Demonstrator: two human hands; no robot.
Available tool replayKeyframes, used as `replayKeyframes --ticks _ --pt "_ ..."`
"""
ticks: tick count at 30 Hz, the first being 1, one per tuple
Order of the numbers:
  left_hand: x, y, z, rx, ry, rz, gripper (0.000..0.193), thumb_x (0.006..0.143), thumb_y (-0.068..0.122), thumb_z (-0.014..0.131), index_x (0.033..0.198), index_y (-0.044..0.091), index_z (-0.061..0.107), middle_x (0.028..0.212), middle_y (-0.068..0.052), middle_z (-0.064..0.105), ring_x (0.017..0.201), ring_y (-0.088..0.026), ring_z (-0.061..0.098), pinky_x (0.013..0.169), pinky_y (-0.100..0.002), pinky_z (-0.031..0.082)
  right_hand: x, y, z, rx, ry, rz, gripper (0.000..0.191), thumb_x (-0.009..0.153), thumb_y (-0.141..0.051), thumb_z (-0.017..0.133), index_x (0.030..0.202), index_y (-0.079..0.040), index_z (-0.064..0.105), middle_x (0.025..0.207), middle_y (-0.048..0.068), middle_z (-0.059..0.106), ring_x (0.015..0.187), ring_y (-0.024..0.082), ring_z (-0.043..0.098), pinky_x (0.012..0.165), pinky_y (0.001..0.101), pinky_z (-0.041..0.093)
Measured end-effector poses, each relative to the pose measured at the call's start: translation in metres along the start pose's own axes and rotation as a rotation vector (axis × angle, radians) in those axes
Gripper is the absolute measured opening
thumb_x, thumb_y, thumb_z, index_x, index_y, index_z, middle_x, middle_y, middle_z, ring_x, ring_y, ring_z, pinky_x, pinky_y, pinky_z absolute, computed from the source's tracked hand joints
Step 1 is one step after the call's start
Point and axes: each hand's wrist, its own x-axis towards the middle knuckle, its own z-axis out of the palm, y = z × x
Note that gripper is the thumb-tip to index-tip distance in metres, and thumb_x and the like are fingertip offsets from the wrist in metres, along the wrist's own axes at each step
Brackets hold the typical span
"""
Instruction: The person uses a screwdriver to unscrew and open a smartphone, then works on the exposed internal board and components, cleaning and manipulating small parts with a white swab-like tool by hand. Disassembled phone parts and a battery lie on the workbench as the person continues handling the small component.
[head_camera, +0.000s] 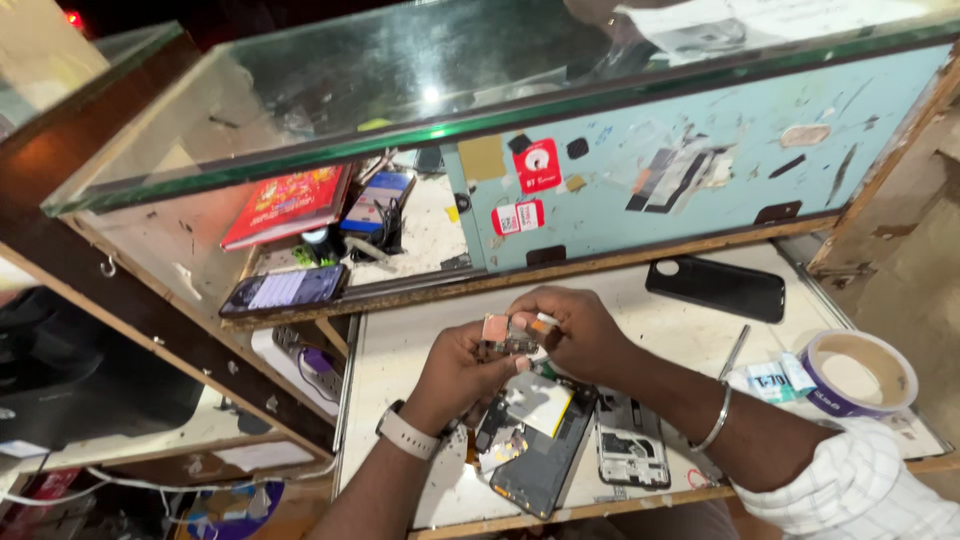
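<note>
My left hand (455, 372), with a pale watch at the wrist, pinches a small pinkish metal phone part (497, 331) over the white work shelf (400, 345). My right hand (578, 333), a metal bangle on its wrist, holds a thin white-and-orange tool (545, 322) against that part. Directly below the hands lies an opened phone (530, 432) with its battery and boards exposed. Beside it on the right rests a removed inner frame piece (631, 442).
A black phone back cover (716, 288) lies at the shelf's far right. A tape roll (860, 373) and small packets (772, 381) sit at the right edge, tweezers (734, 352) near them. A lit phone (285, 289), a red box (285, 205) and a glass counter top (400, 90) stand behind.
</note>
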Motion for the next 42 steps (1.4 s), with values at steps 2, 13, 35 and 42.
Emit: replayKeyframes --ticks 2,13,35,42 --pt "0.002 -0.001 0.0 -0.018 0.001 -0.005 0.012 0.087 0.006 0.081 0.093 0.001 0.071 0.06 0.003 0.061 0.046 -0.003 0.051 0.041 -0.022 0.039 0.0 -0.001 0.0 -0.015 -0.013 0.058 0.016 0.095 -0.017 0.071 0.102 -0.003 0.073 0.09 0.01 0.077 0.08 0.016 0.073 0.073 0.031 0.057" --pt "0.004 -0.007 0.001 -0.062 -0.022 -0.021 0.008 0.092 0.003 0.075 0.096 -0.002 0.07 0.061 0.0 0.064 0.044 -0.005 0.051 0.038 -0.023 0.037 -0.001 -0.007 -0.001 -0.027 -0.018 0.078 0.015 0.092 -0.015 0.074 0.102 -0.004 0.072 0.092 0.01 0.077 0.08 0.018 0.074 0.068 0.0327 0.059" --pt "0.0 -0.009 0.005 -0.037 0.024 -0.003 0.016 0.085 0.007 0.081 0.097 0.003 0.071 0.064 0.004 0.061 0.049 -0.003 0.05 0.043 -0.022 0.039 -0.004 -0.006 -0.004 -0.059 -0.104 0.087 0.019 0.086 0.004 0.061 0.103 -0.005 0.062 0.087 0.011 0.076 0.076 0.02 0.073 0.069 0.0331 0.056" --pt "0.0 -0.016 0.004 0.101 0.05 0.184 0.015 0.086 0.007 0.083 0.097 0.002 0.073 0.08 0.004 0.065 0.069 -0.002 0.056 0.06 -0.02 0.049 -0.002 -0.005 -0.004 -0.058 -0.098 0.06 0.01 0.092 -0.009 0.065 0.102 -0.006 0.065 0.084 0.01 0.076 0.074 0.018 0.073 0.069 0.0328 0.056"
